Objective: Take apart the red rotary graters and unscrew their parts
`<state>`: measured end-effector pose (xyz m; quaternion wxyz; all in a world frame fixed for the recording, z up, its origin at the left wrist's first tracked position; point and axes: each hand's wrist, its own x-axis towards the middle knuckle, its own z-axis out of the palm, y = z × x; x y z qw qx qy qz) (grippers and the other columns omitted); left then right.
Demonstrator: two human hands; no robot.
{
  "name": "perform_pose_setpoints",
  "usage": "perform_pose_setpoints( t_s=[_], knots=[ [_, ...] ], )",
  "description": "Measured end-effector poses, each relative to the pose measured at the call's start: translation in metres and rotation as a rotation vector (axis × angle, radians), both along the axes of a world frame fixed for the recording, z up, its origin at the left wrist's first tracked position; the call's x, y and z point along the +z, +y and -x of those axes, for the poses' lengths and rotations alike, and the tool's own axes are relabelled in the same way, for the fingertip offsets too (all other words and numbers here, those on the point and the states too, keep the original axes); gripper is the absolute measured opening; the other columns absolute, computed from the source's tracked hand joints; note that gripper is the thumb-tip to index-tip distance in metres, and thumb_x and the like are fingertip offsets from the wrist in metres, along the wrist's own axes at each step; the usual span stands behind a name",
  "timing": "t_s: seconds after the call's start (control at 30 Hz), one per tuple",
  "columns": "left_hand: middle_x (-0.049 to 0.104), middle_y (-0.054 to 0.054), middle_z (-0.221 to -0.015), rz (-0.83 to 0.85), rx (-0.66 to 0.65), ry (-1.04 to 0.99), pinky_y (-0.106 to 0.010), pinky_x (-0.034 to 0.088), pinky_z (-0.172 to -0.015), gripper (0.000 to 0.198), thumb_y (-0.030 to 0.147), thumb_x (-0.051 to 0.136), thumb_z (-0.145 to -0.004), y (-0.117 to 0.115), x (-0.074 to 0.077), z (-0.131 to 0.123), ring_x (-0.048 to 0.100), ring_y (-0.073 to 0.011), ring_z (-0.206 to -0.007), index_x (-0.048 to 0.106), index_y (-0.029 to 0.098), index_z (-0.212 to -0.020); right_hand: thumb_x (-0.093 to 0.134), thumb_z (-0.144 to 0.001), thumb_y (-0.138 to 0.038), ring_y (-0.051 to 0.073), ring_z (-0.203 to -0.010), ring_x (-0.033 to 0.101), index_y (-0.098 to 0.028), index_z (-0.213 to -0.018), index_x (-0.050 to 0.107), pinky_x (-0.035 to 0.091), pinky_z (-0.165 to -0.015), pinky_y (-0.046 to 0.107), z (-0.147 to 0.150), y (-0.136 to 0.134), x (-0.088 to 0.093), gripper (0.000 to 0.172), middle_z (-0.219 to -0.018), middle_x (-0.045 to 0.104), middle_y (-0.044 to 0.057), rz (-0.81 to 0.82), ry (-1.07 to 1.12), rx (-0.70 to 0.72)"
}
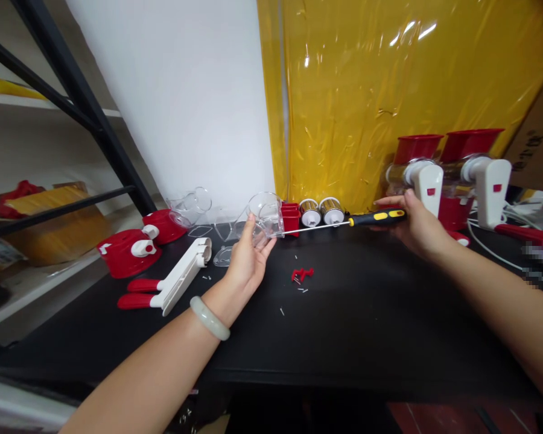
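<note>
My left hand point(248, 259) grips a clear plastic housing point(263, 212) above the dark table. In my right hand point(414, 226) is a screwdriver point(373, 217) with a black and yellow handle, held level. Its long thin shaft points left, and the tip meets the right side of the clear housing; whether it sits in a screw is too small to tell. Below, small red plastic pieces point(302, 275) lie among several loose screws point(282, 311). Behind the shaft stand red plastic parts point(290, 218) and two metal grater drums point(332, 211) with white ends.
Left on the black table point(344, 337) are two red bases point(130, 253), white crank handles point(183, 277) with red grips, and another clear housing point(190, 207). Two assembled rotary graters point(495, 187) stand at the right near a white cable point(489, 247). A black-framed shelf point(58, 211) borders the left.
</note>
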<state>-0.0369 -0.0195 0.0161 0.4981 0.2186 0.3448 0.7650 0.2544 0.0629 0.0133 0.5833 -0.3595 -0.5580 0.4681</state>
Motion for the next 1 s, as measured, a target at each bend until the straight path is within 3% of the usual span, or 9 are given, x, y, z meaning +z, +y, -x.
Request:
perform_pose_setpoints(
  t_s=[0.13, 0.23, 0.37, 0.47, 0.6, 0.7, 0.83, 0.93, 1.0],
  knots=[
    [0.072, -0.009, -0.105, 0.011, -0.012, -0.011, -0.032, 0.057, -0.088, 0.026, 0.035, 0.072, -0.083, 0.001, 0.000, 0.000, 0.069, -0.0181, -0.094, 0.068, 0.019, -0.103, 0.043, -0.088, -0.069, 0.015, -0.040, 0.043, -0.022, -0.077, 0.061, 0.035, -0.043, 0.029, -0.004, 0.003, -0.003, 0.051, -0.045, 0.044, -0.002, -0.091, -0.461, -0.157],
    [0.072, -0.008, -0.105, 0.011, 0.006, -0.009, -0.033, 0.056, -0.089, 0.024, 0.034, 0.071, -0.084, 0.000, 0.001, 0.000, 0.069, -0.0182, -0.093, 0.067, 0.020, -0.103, 0.067, -0.080, -0.045, 0.013, -0.054, 0.051, -0.025, -0.086, 0.059, 0.043, -0.051, 0.026, 0.001, 0.002, -0.001, 0.022, -0.066, 0.054, -0.003, -0.106, -0.183, -0.095],
    [0.072, -0.007, -0.106, 0.009, 0.010, -0.001, -0.033, 0.056, -0.089, 0.022, 0.034, 0.069, -0.086, 0.000, 0.002, 0.000, 0.069, -0.0179, -0.093, 0.067, 0.020, -0.103, 0.071, -0.059, -0.018, 0.014, -0.082, 0.061, -0.028, -0.092, 0.055, 0.054, -0.075, 0.031, 0.006, -0.002, 0.000, 0.038, -0.087, 0.059, -0.004, 0.008, 0.239, 0.176],
    [0.071, -0.008, -0.107, 0.013, -0.001, -0.006, -0.032, 0.056, -0.088, 0.024, 0.035, 0.069, -0.086, 0.001, 0.001, 0.000, 0.069, -0.0176, -0.092, 0.067, 0.020, -0.104, 0.065, -0.075, -0.037, 0.017, -0.074, 0.063, -0.026, -0.088, 0.054, 0.055, -0.067, 0.033, 0.002, 0.000, -0.003, 0.020, -0.078, 0.061, -0.002, -0.051, 0.096, 0.125],
    [0.072, -0.008, -0.107, 0.018, 0.002, -0.005, -0.031, 0.057, -0.087, 0.024, 0.035, 0.069, -0.086, 0.002, 0.000, 0.001, 0.069, -0.0175, -0.092, 0.067, 0.020, -0.104, 0.047, -0.091, -0.056, 0.013, -0.041, 0.045, -0.022, -0.078, 0.057, 0.037, -0.043, 0.027, -0.004, 0.004, -0.005, 0.038, -0.046, 0.047, -0.003, -0.099, -0.397, -0.105],
    [0.072, -0.009, -0.106, 0.012, -0.003, -0.019, -0.032, 0.057, -0.087, 0.026, 0.035, 0.070, -0.084, 0.002, -0.001, 0.002, 0.069, -0.0182, -0.092, 0.068, 0.020, -0.106, 0.065, -0.078, -0.038, 0.014, -0.049, 0.051, -0.024, -0.083, 0.058, 0.040, -0.046, 0.025, -0.001, 0.001, -0.002, 0.016, -0.057, 0.053, -0.003, -0.083, -0.194, -0.066],
    [0.072, -0.009, -0.107, 0.011, -0.006, -0.012, -0.031, 0.057, -0.088, 0.026, 0.035, 0.071, -0.084, 0.002, -0.001, 0.002, 0.069, -0.0181, -0.094, 0.068, 0.020, -0.105, 0.069, -0.056, -0.019, 0.016, -0.083, 0.061, -0.027, -0.087, 0.057, 0.054, -0.071, 0.029, 0.002, -0.002, 0.000, 0.034, -0.088, 0.062, -0.002, -0.060, 0.154, 0.155],
    [0.072, -0.008, -0.108, 0.019, -0.005, -0.014, -0.031, 0.057, -0.088, 0.026, 0.035, 0.071, -0.084, 0.002, -0.001, 0.001, 0.069, -0.0179, -0.095, 0.068, 0.021, -0.105, 0.064, -0.076, -0.043, 0.017, -0.072, 0.060, -0.024, -0.081, 0.058, 0.052, -0.059, 0.028, -0.002, 0.004, -0.003, 0.021, -0.078, 0.061, 0.002, -0.043, -0.003, 0.064],
    [0.072, -0.008, -0.107, 0.024, -0.007, -0.026, -0.031, 0.057, -0.089, 0.028, 0.035, 0.072, -0.083, 0.002, -0.001, 0.001, 0.069, -0.0184, -0.097, 0.068, 0.020, -0.106, 0.052, -0.086, -0.056, 0.015, -0.053, 0.054, -0.023, -0.080, 0.060, 0.043, -0.046, 0.026, -0.004, 0.008, -0.005, 0.035, -0.062, 0.054, 0.001, -0.012, -0.208, -0.061]
  ],
)
